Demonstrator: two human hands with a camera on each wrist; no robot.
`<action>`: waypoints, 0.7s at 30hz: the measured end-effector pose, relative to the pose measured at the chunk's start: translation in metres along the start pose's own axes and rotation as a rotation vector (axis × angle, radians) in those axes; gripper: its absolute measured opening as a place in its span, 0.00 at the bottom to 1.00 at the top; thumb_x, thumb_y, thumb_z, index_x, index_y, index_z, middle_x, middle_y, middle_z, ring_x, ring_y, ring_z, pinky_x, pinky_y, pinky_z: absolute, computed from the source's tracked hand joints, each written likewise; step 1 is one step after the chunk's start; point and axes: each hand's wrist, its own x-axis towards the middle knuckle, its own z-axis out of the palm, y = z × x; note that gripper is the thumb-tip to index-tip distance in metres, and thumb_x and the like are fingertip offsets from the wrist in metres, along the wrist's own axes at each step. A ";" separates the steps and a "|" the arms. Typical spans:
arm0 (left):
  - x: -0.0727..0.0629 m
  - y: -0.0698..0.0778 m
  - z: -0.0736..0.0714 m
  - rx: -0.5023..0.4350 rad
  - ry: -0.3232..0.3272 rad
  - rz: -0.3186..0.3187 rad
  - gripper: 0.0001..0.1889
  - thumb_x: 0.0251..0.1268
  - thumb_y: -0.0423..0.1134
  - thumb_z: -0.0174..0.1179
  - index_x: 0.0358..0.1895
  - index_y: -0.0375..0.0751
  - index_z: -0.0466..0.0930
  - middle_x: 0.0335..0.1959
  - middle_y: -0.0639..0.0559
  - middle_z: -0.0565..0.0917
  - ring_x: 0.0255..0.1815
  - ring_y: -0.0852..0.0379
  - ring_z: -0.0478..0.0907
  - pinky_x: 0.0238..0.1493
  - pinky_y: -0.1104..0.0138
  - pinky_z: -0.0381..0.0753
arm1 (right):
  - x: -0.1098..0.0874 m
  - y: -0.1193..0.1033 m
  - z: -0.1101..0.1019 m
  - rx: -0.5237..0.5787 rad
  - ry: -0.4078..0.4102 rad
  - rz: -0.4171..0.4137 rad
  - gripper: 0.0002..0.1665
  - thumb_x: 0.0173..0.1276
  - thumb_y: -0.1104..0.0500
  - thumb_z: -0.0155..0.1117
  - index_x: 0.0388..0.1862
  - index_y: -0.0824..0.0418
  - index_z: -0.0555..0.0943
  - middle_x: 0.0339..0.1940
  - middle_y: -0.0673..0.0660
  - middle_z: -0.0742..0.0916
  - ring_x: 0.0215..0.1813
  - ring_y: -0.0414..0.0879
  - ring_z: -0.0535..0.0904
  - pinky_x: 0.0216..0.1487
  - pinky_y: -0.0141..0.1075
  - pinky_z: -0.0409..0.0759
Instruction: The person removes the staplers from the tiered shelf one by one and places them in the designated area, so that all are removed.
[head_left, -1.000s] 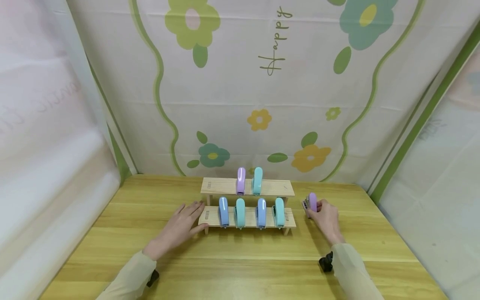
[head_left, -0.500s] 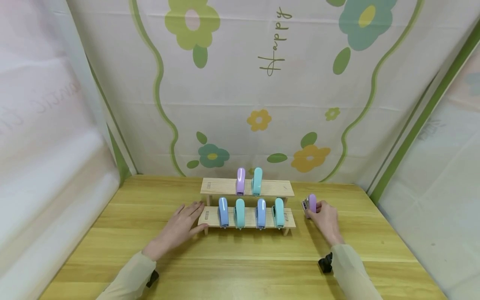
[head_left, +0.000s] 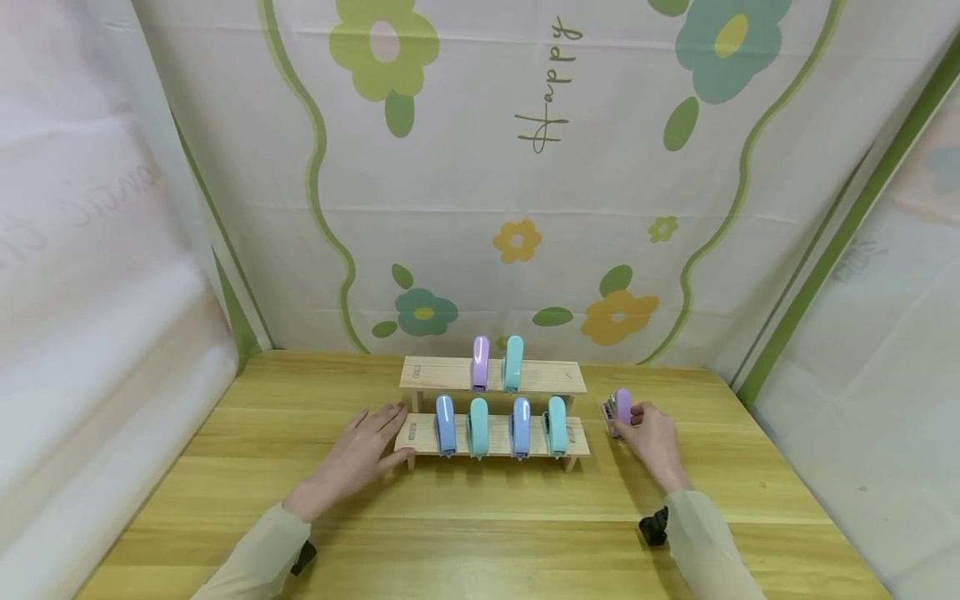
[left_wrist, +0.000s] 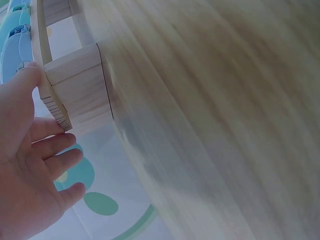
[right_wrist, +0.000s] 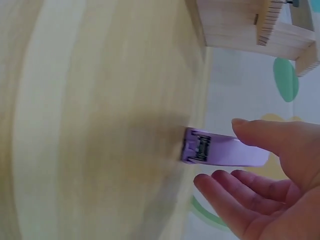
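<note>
My left hand (head_left: 362, 451) rests its extended fingers and thumb at the left end of the front wooden stand (head_left: 424, 435). In the left wrist view, the thumb is at the stand's front edge and the fingertips are by its end. Right of the stands, a purple stapler (head_left: 623, 407) stands on the table, beside my right hand (head_left: 655, 441). The right wrist view shows that hand's thumb overlapping one side of the stapler (right_wrist: 227, 151), while the relaxed fingers show a gap from its other side.
Blue staplers (head_left: 446, 426) alternate with teal staplers (head_left: 478, 428) along the front stand. Behind it, a second, higher stand (head_left: 442, 372) bears one purple stapler (head_left: 481, 363) and one teal stapler (head_left: 513, 363). Flower-printed cloth (head_left: 450, 167) walls off the back and sides of the wooden table (head_left: 450, 542).
</note>
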 end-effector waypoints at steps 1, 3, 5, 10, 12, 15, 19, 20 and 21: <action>0.000 0.000 0.000 0.001 0.001 0.001 0.37 0.65 0.57 0.62 0.68 0.32 0.71 0.69 0.36 0.74 0.70 0.39 0.72 0.74 0.41 0.67 | -0.001 -0.001 -0.002 -0.001 -0.006 0.007 0.28 0.66 0.55 0.68 0.53 0.77 0.75 0.47 0.75 0.85 0.42 0.60 0.85 0.37 0.43 0.89; -0.001 0.000 0.000 -0.003 0.003 0.001 0.37 0.65 0.56 0.62 0.68 0.32 0.71 0.69 0.36 0.74 0.70 0.39 0.72 0.74 0.41 0.67 | -0.003 -0.004 -0.007 -0.003 -0.014 0.016 0.30 0.66 0.53 0.68 0.55 0.77 0.74 0.49 0.76 0.84 0.45 0.63 0.85 0.40 0.46 0.89; -0.001 0.000 0.000 -0.005 0.005 0.001 0.37 0.65 0.56 0.63 0.68 0.32 0.71 0.69 0.36 0.74 0.70 0.39 0.72 0.74 0.41 0.67 | -0.005 -0.006 -0.012 -0.003 -0.017 0.010 0.32 0.67 0.53 0.68 0.57 0.77 0.73 0.51 0.77 0.83 0.47 0.65 0.84 0.43 0.48 0.89; -0.001 0.000 -0.001 -0.006 0.009 0.002 0.37 0.64 0.56 0.63 0.68 0.31 0.71 0.68 0.36 0.75 0.70 0.39 0.73 0.72 0.39 0.68 | -0.005 -0.012 -0.021 -0.020 0.039 -0.071 0.30 0.67 0.54 0.67 0.56 0.78 0.74 0.49 0.77 0.84 0.47 0.66 0.85 0.42 0.50 0.89; -0.001 0.000 -0.002 -0.007 0.010 0.003 0.37 0.64 0.55 0.63 0.68 0.31 0.71 0.68 0.35 0.75 0.69 0.39 0.73 0.72 0.39 0.68 | -0.005 -0.015 -0.025 -0.033 0.080 -0.111 0.28 0.67 0.55 0.67 0.54 0.77 0.75 0.47 0.77 0.85 0.45 0.66 0.85 0.42 0.51 0.89; 0.000 0.000 -0.002 -0.007 0.007 0.002 0.37 0.65 0.55 0.63 0.68 0.31 0.71 0.68 0.35 0.75 0.70 0.39 0.73 0.72 0.39 0.68 | -0.005 -0.023 -0.029 -0.042 0.132 -0.159 0.26 0.68 0.55 0.66 0.52 0.77 0.77 0.45 0.76 0.86 0.44 0.65 0.86 0.42 0.53 0.88; 0.000 0.001 -0.002 -0.014 -0.001 0.001 0.37 0.65 0.55 0.63 0.68 0.31 0.71 0.68 0.35 0.75 0.70 0.38 0.72 0.72 0.39 0.69 | -0.008 -0.037 -0.035 -0.030 0.175 -0.205 0.24 0.68 0.55 0.67 0.50 0.76 0.78 0.45 0.75 0.87 0.42 0.64 0.87 0.39 0.51 0.89; 0.000 0.001 -0.002 -0.016 -0.003 0.000 0.37 0.65 0.55 0.63 0.68 0.31 0.71 0.68 0.35 0.75 0.70 0.38 0.72 0.72 0.39 0.69 | -0.008 -0.041 -0.036 -0.027 0.177 -0.215 0.24 0.68 0.55 0.67 0.51 0.76 0.78 0.45 0.74 0.87 0.42 0.64 0.87 0.39 0.50 0.89; 0.000 0.001 -0.002 -0.019 -0.005 -0.001 0.37 0.65 0.55 0.63 0.68 0.31 0.71 0.68 0.35 0.75 0.70 0.38 0.72 0.72 0.39 0.69 | -0.009 -0.045 -0.037 -0.021 0.178 -0.224 0.24 0.68 0.55 0.67 0.51 0.76 0.78 0.45 0.74 0.87 0.42 0.64 0.87 0.39 0.50 0.89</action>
